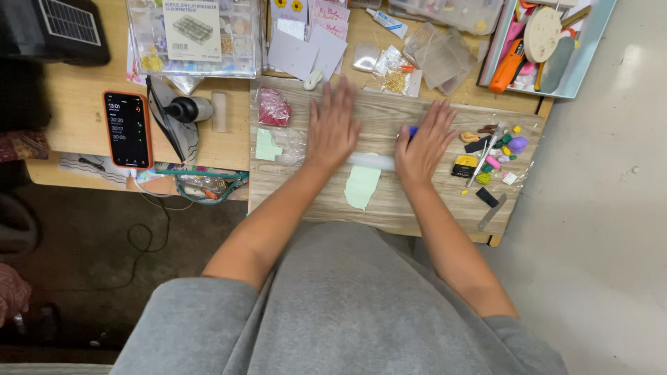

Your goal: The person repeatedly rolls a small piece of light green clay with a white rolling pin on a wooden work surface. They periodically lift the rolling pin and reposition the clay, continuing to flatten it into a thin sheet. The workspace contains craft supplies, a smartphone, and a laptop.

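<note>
From the head view, both hands lay flat and open on a clear roller (372,161), the left hand (333,125) on one end and the right hand (425,142) on the other, neither gripping it. The roller sat across the top of a pale green clay sheet (363,186) on the wooden board (389,111). The step looked like rolling the clay flat; another pass would call for even palm pressure along the sheet. The board's near edge lay close below the clay, leaving little room toward the lap. Small clay pieces (497,149) crowded the right, a red bag (274,107) the left; a phone (128,129) lay well apart on the surface (76,104).
</note>
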